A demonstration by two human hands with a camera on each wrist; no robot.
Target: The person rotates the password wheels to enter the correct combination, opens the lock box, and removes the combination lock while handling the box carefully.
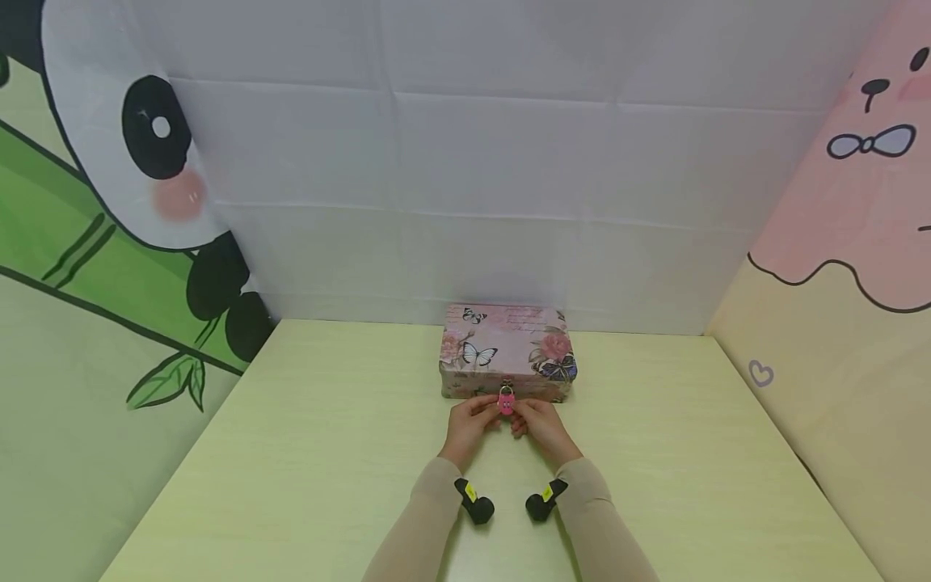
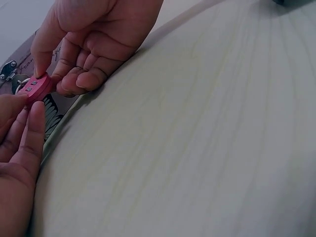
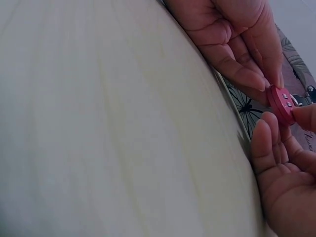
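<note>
At six o'clock of the pink butterfly-and-rose box (image 1: 505, 327), as the head view has it, we hold a pink combination padlock (image 1: 506, 404), its shackle (image 1: 506, 391) beside the metal clasp (image 1: 507, 382) at twelve o'clock. Whether the shackle runs through the clasp, we cannot tell. Our left hand (image 1: 465, 424) sits at eight o'clock of the padlock, our right hand (image 1: 544, 426) at four. Each pinches one side between thumb and forefinger, these fingers nearly together, parted only by the lock; the remaining fingers bend loosely and grip nothing that we can see. Our wrist views show small dials on the lock's face, too tiny to read. Beneath everything lies the pale surface (image 1: 327, 469), with a white backdrop (image 1: 494, 162) at twelve o'clock. Black wrist devices (image 1: 478, 508) flank six o'clock on our beige sleeves (image 1: 416, 521).
</note>
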